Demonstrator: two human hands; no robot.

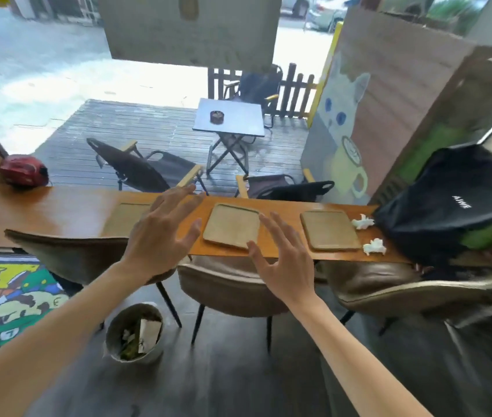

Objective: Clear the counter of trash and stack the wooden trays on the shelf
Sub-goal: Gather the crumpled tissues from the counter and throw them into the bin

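Both grips are spread wide, fingers apart, holding nothing: the left hand (163, 233) hovers over the table (58, 212), the right hand (283, 260) at its near edge. The middle tray (232, 225) lies between them, just beside the right fingertips. The left tray (125, 218) sits partly behind the left hand. The right tray (330, 230) and two crumpled tissues (374, 246) lie beyond the right hand.

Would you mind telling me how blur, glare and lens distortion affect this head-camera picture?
Head view: the pavement outside is washed out by daylight; the wide lens bows the counter; the left tray is smeared and partly hidden behind the left hand; the middle tray and crumpled tissues stay fairly sharp.
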